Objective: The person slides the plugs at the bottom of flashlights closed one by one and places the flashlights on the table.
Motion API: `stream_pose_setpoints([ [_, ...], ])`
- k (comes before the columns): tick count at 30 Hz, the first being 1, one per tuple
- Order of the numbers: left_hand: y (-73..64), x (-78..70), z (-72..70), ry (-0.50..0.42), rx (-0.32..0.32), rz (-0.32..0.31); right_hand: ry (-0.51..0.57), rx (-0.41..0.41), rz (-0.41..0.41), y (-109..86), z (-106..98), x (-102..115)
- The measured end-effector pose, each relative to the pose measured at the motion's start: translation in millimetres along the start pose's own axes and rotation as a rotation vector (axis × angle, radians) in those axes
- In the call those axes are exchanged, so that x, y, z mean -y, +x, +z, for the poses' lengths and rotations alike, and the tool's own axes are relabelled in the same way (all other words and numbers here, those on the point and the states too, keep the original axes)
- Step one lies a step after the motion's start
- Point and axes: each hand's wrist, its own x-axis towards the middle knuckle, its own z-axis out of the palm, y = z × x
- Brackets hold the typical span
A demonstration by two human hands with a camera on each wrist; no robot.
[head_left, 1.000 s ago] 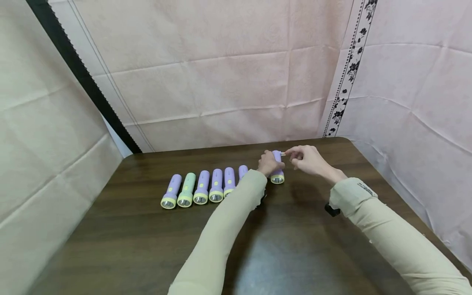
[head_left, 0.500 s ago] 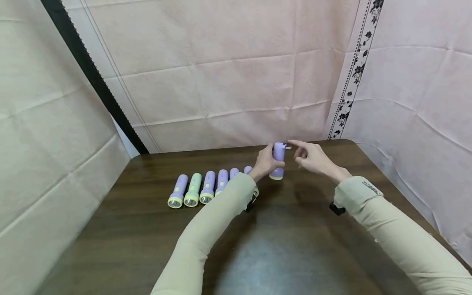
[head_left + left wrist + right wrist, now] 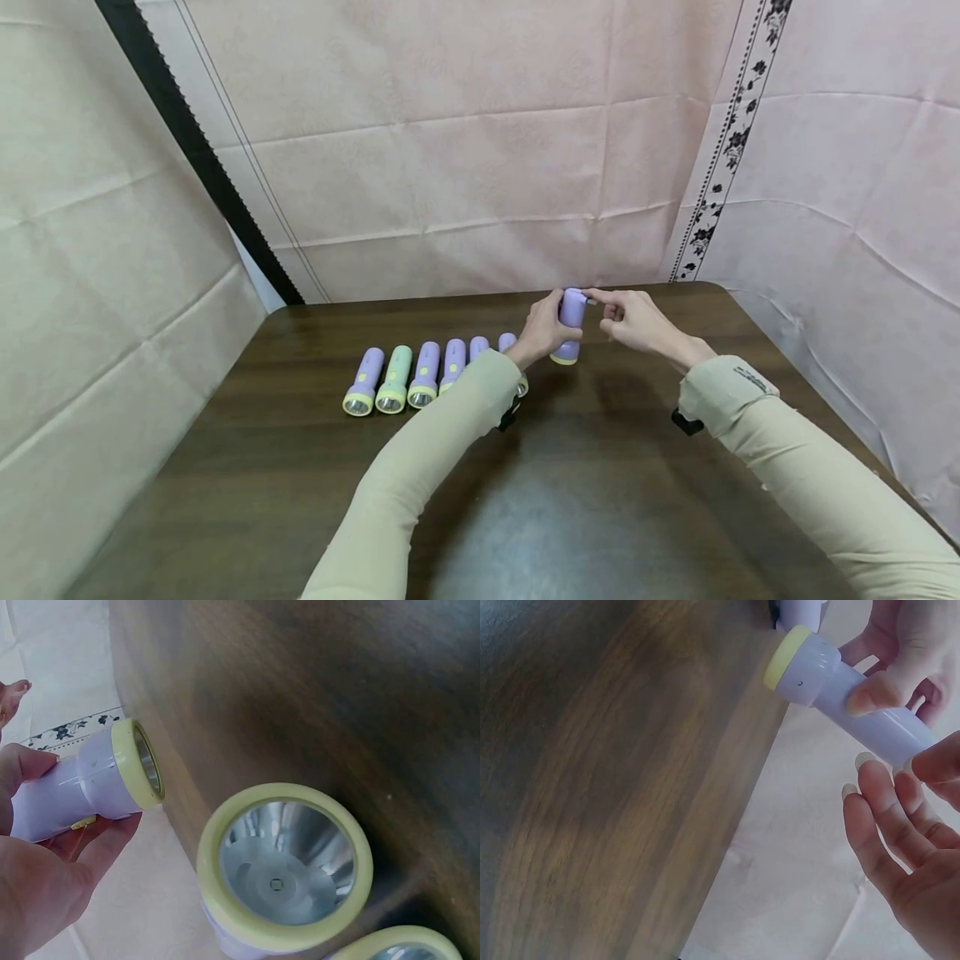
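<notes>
My left hand (image 3: 542, 329) grips a purple flashlight (image 3: 573, 308) by its body, tail up and yellow-rimmed head down near the table's back edge. In the left wrist view its yellow switch (image 3: 84, 823) shows below the fingers. A small metal plug prong (image 3: 592, 302) sticks out sideways at the tail. My right hand (image 3: 637, 319) is at that end, its straight index finger touching the tail by the prong and the other fingers loosely bent. In the right wrist view my right fingertips (image 3: 864, 760) sit close to the tail, which they partly hide.
Left of the hands lies a row of several flashlights, purple ones (image 3: 364, 379) and one green (image 3: 394, 377), heads toward me. My left forearm (image 3: 442, 458) covers part of the row. The dark wooden table (image 3: 585, 500) ends at a pale cloth backdrop (image 3: 487, 167).
The held flashlight has been tipped up from facing me to head down. Its prong, earlier sticking well out, now shows less beneath my right index finger. The view has shifted slightly.
</notes>
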Motion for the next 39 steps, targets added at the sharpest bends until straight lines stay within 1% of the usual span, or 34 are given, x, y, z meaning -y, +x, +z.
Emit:
stream_pose_setpoints([
  [5,-2.0,-3.2,-1.8,0.004,0.018,0.024,0.025,0.016,0.011,0.4,0,3],
  [9,-3.1,-4.3,-2.2,-0.003,0.035,0.029,0.048,0.031,0.030,0.7,2,4],
  [14,-3.3,-5.1,-4.1,0.023,0.046,0.030,0.077,0.047,0.041,1.1,4,5],
  [16,-3.7,-5.8,-5.4,0.060,0.042,0.011,0.085,0.059,0.042,1.4,6,6],
  [19,-4.0,-9.5,-8.9,0.146,0.042,-0.057,0.071,0.071,0.030,2.5,8,7],
  [21,-3.7,-12.7,-10.6,0.222,0.046,-0.105,0.052,0.065,0.017,3.5,9,9],
  [24,-4.6,-16.1,-12.4,0.319,0.070,-0.160,0.033,0.043,0.004,5.1,10,12],
  [28,-6.4,-11.7,-8.4,0.420,0.099,-0.186,0.049,0.034,0.017,5.7,11,14],
  [33,-7.4,0.1,-0.4,0.529,0.113,-0.207,0.062,0.037,0.038,3.7,13,14],
  [37,-7.2,6.5,4.5,0.596,0.130,-0.226,0.056,0.041,0.050,1.1,13,12],
  [39,-7.2,8.3,6.1,0.614,0.138,-0.230,0.053,0.045,0.057,0.0,13,11],
])
